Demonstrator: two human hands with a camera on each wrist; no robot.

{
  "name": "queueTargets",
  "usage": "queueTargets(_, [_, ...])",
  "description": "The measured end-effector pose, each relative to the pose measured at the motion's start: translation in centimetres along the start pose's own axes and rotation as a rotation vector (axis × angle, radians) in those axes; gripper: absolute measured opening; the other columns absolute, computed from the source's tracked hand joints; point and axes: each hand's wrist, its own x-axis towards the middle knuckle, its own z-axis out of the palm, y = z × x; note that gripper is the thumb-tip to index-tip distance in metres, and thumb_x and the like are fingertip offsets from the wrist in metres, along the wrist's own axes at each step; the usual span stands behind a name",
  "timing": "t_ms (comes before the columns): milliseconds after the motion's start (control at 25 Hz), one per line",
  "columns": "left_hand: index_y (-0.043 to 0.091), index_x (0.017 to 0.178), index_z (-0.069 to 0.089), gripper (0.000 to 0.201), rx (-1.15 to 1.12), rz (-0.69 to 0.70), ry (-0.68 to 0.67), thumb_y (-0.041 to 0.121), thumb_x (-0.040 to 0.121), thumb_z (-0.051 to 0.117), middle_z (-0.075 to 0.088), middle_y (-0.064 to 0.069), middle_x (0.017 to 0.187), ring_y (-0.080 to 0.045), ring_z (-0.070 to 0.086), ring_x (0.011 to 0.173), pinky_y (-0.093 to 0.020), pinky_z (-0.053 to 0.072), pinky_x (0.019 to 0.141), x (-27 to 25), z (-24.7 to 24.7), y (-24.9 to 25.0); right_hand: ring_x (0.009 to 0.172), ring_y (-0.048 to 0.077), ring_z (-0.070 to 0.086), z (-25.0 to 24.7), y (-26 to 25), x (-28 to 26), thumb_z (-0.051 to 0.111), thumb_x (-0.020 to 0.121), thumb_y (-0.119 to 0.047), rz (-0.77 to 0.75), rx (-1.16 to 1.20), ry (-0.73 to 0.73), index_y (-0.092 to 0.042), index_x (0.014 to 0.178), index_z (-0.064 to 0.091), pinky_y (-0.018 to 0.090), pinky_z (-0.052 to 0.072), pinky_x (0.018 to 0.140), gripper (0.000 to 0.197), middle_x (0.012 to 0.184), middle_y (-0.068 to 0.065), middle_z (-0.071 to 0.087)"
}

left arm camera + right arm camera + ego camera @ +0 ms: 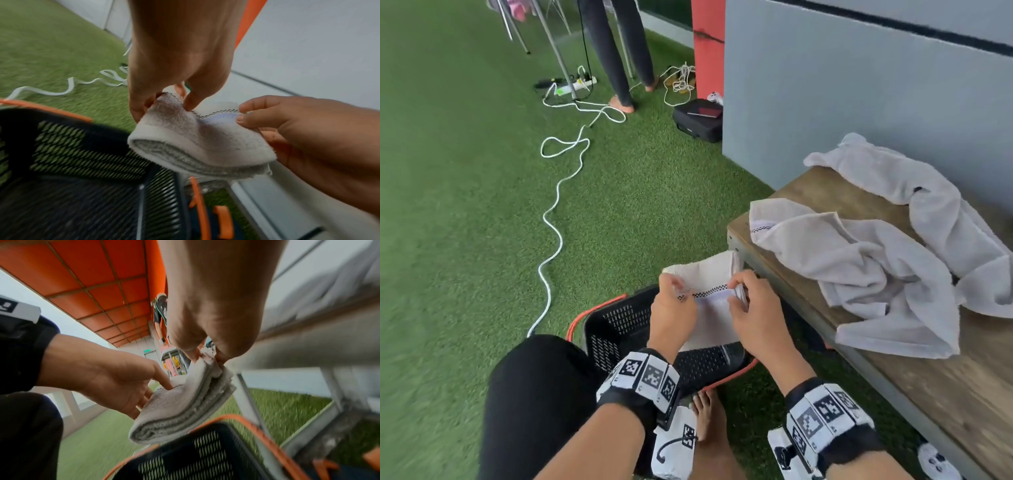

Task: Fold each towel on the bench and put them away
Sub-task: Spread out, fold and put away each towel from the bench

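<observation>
A folded white towel (709,274) with a checked stripe hangs in the air between both my hands, just above a black mesh basket (616,322) with orange handles on the grass. My left hand (671,294) pinches its left corner, and my right hand (743,291) pinches the right corner. In the left wrist view the towel (195,141) shows several layers over the basket (82,146). The left hand (166,105) and right hand (244,115) grip its upper edge. In the right wrist view the right hand (207,356) holds the towel (185,410) above the basket's rim (205,451).
The wooden bench (945,394) on the right carries two crumpled white towels, one near (859,270) and one far (914,185), against a grey wall (859,85). A white cable (551,219) snakes over the grass. A standing person's legs (619,51) and a black bag (698,120) are farther off.
</observation>
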Motion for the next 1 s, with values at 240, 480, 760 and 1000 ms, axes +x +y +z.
queueTargets(240, [0.012,0.112,0.061,0.022,0.198,-0.346,-0.092,0.015,0.093,0.05,0.064,-0.008,0.113,-0.03,0.059,0.111,-0.03,0.044,0.088,7.2,3.1,-11.5,0.1,0.021,0.058,11.3,7.4,3.1,0.055,0.095,-0.006,0.254,-0.072,-0.358,-0.019,0.109,0.061,0.026,0.043,0.08,0.02,0.113,0.003,0.058])
queueTargets(480, [0.001,0.123,0.064,0.04,0.293,-0.624,-0.145,0.027,0.094,0.054,0.065,-0.016,0.127,-0.032,0.061,0.118,-0.037,0.049,0.101,12.0,5.0,-18.6,0.092,0.03,0.059,18.3,10.1,4.7,0.05,0.09,-0.007,0.331,-0.11,-0.608,-0.001,0.094,0.068,0.044,0.052,0.084,0.019,0.099,0.014,0.06])
queueTargets(760, [-0.008,0.128,0.06,0.041,0.311,-0.665,-0.161,0.021,0.101,0.049,0.059,-0.025,0.133,-0.039,0.055,0.125,-0.039,0.045,0.1,15.4,2.4,-23.3,0.106,0.036,0.059,25.0,10.5,7.0,0.047,0.095,-0.007,0.39,-0.155,-0.847,0.008,0.111,0.063,0.04,0.05,0.09,0.027,0.114,0.022,0.063])
queueTargets(1000, [-0.008,0.131,0.057,0.039,0.269,-0.725,-0.142,0.015,0.101,0.049,0.058,-0.025,0.136,-0.039,0.054,0.128,-0.04,0.045,0.103,16.5,2.5,-24.4,0.129,0.036,0.05,27.7,12.2,7.7,0.042,0.1,-0.013,0.483,-0.286,-1.003,0.001,0.143,0.045,0.037,0.043,0.1,0.045,0.148,0.022,0.044])
